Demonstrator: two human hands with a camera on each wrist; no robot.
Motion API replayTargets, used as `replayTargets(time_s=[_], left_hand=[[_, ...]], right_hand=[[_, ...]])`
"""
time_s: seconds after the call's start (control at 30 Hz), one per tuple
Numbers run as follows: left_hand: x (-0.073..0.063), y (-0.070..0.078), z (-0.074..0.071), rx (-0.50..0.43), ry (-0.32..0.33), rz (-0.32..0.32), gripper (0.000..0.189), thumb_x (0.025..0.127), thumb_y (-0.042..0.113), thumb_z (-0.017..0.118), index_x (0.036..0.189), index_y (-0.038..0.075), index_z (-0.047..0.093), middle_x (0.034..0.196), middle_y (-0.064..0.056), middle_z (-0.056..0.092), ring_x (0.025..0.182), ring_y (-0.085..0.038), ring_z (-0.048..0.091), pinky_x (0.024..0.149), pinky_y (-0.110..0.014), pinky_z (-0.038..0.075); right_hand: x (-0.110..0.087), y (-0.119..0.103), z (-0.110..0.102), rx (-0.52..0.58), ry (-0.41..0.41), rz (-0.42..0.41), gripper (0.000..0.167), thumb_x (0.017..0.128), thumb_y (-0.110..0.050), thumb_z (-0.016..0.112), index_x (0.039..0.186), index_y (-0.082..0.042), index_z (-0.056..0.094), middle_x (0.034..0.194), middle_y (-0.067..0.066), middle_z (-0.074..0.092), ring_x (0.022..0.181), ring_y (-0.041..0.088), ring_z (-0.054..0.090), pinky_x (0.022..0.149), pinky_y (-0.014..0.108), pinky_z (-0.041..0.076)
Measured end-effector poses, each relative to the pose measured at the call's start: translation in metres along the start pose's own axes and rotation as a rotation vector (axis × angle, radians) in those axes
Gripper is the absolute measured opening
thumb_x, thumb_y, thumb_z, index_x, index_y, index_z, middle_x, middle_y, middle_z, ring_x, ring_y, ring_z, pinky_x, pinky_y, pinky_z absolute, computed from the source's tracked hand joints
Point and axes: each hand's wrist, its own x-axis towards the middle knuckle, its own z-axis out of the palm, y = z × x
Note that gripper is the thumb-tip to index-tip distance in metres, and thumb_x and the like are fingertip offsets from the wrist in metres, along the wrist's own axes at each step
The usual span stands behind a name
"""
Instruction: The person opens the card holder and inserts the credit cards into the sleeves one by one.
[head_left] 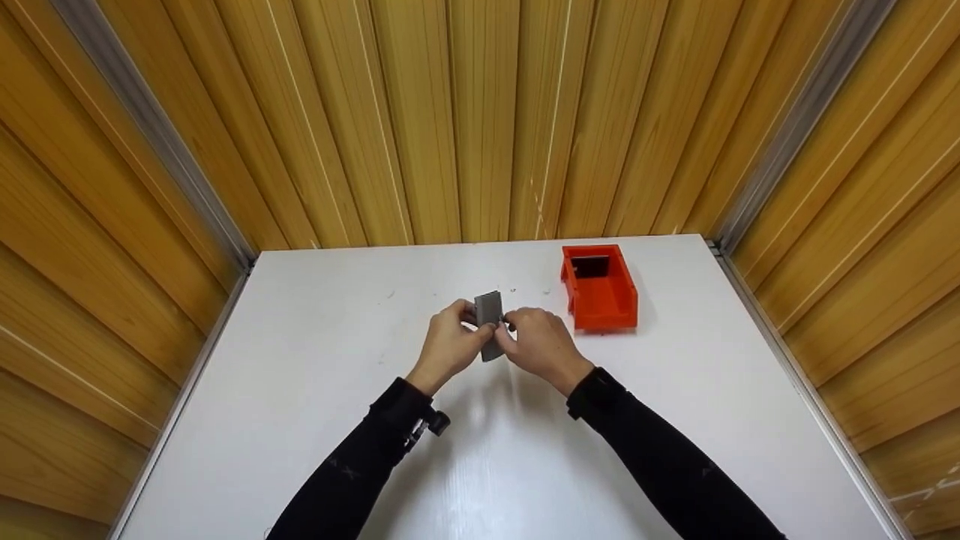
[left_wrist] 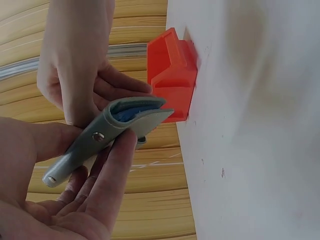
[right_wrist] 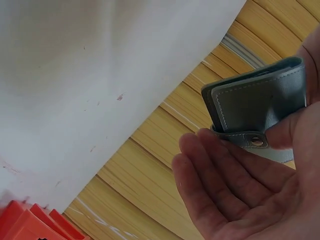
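A small grey-green leather wallet (head_left: 490,309) is held up above the table between both hands. My left hand (head_left: 452,341) grips it by the side, thumb on one face and fingers on the other, as the left wrist view shows. My right hand (head_left: 541,343) is at the opposite side, pinching a short strap (right_wrist: 240,138) with a metal snap between thumb and forefinger; its other fingers extend fairly straight. Along one edge the folded wallet gapes slightly, and something blue (left_wrist: 132,114) shows inside.
An orange-red plastic bin (head_left: 604,300) stands on the white table (head_left: 337,322), beyond and to the right of the hands. Yellow wood-look panels (head_left: 480,120) wall the table at the back and both sides.
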Motion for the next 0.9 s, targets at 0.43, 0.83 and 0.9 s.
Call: replayTargets(time_s=[0.43,0.83,0.9], left_hand=[[-0.007,-0.007,0.006,0.02,0.035,-0.038,0.022,0.091,0.013,0.079,0.11,0.004,0.073,0.1,-0.012,0.08,0.069,-0.011,0.069,0.064,-0.025,0.056],[-0.007,-0.014,0.003,-0.037,0.019,-0.068,0.025,0.093,0.013,0.077,0.116,0.003,0.072,0.104,-0.013,0.08,0.071,-0.012,0.07,0.063,-0.025,0.054],[-0.007,-0.015,0.002,-0.057,0.014,-0.072,0.026,0.094,0.013,0.077,0.116,0.002,0.072,0.104,-0.014,0.08,0.072,-0.012,0.071,0.064,-0.025,0.055]], right_hand=[[-0.002,0.003,0.004,-0.019,-0.014,-0.11,0.021,0.106,-0.021,0.069,0.092,-0.007,0.077,0.08,0.004,0.075,0.073,0.016,0.064,0.071,0.037,0.059],[-0.007,0.014,0.01,0.117,-0.001,-0.134,0.016,0.107,-0.017,0.069,0.104,-0.008,0.081,0.096,0.005,0.082,0.089,0.021,0.078,0.084,0.04,0.066],[-0.007,0.016,0.01,0.15,0.016,-0.127,0.015,0.107,-0.015,0.068,0.103,-0.008,0.081,0.096,0.005,0.082,0.089,0.018,0.077,0.084,0.04,0.066]])
